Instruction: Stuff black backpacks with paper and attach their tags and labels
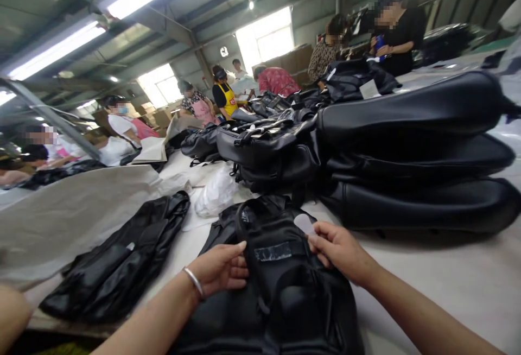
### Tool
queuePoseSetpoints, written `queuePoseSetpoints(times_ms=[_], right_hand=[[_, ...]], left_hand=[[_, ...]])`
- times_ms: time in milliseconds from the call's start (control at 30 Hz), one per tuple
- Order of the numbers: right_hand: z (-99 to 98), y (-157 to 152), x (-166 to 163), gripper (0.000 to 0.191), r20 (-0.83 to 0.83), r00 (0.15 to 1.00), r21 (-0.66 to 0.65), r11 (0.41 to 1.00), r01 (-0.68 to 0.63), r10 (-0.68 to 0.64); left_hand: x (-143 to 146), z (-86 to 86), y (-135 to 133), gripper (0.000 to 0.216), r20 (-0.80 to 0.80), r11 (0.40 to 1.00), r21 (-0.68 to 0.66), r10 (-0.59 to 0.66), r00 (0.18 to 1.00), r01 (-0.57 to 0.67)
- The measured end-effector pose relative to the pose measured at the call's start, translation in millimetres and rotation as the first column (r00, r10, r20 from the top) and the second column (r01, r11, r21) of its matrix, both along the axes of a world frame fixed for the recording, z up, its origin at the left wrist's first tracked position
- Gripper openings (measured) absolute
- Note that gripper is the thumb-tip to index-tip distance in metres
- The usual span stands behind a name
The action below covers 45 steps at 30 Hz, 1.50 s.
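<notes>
A black leather-look backpack (285, 284) lies on the table in front of me, straps and a clear strip of tape or plastic (273, 252) on its upper side. My left hand (226, 269), with a silver bangle at the wrist, rests against the bag beside its strap. Its thumb stands apart from the loosely bent fingers, and I see nothing held in it. Pinched between thumb and fingers of my right hand (336, 249) is a small white rounded tab (304, 223), just above the right side of the bag.
Black bags (411, 154) are stacked at the right, more (268, 149) behind. On the left another flat black bag (126, 257) lies next to a greyish sheet (77, 208). A clear plastic bag (216, 191) sits beyond mine. Several people work farther back.
</notes>
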State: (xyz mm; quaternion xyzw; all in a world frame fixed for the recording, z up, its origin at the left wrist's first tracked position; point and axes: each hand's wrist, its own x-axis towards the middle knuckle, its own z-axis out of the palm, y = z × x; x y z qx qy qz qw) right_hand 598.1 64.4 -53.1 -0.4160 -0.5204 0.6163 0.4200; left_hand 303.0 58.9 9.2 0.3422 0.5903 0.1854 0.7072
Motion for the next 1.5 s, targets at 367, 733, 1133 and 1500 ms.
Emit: queuePoseSetpoints(times_ms=[367,733,1133,1500], right_hand=[[-25.8,2.7,8.0,0.037,0.011,1.0,-0.093,0.996,-0.015,0.016],[70.3,14.8,-24.9,0.048,0.028,0.998,0.092,0.994,-0.056,0.053],[109.1,22.9,-60.7,0.021,-0.196,0.978,0.045,0.997,-0.058,0.066],[139.2,29.9,-37.6,0.024,-0.186,0.937,-0.017,0.953,-0.303,0.295]], left_hand=[[22.5,38.4,24.3,0.025,0.297,0.926,0.328,0.086,0.951,-0.186],[55.1,97.3,73.6,0.014,0.366,0.775,0.33,0.42,0.83,-0.538],[68.2,80.0,50.5,0.02,0.496,0.877,0.315,0.173,0.851,-0.362],[59.0,100.0,52.2,0.021,0.402,0.814,0.423,0.226,0.887,-0.399]])
